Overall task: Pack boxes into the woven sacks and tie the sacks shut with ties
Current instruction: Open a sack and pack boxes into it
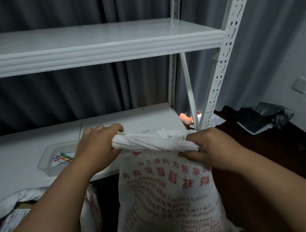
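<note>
Both your hands are clamped on the rolled mouth of the woven sack [166,198], which stands on the floor against the lower shelf [21,145]. Left hand [95,146] wraps the roll's end, right hand [212,147] pinches the other. Keep that twist tight with one hand, then reach for the ties [63,158] in the tray [43,166] just left.

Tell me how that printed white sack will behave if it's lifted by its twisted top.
The sack bulges, so it is probably heavy and will likely hang straight. Its twisted neck, gripped by the left hand and right hand, looks floppy and may unwind if released.
</note>
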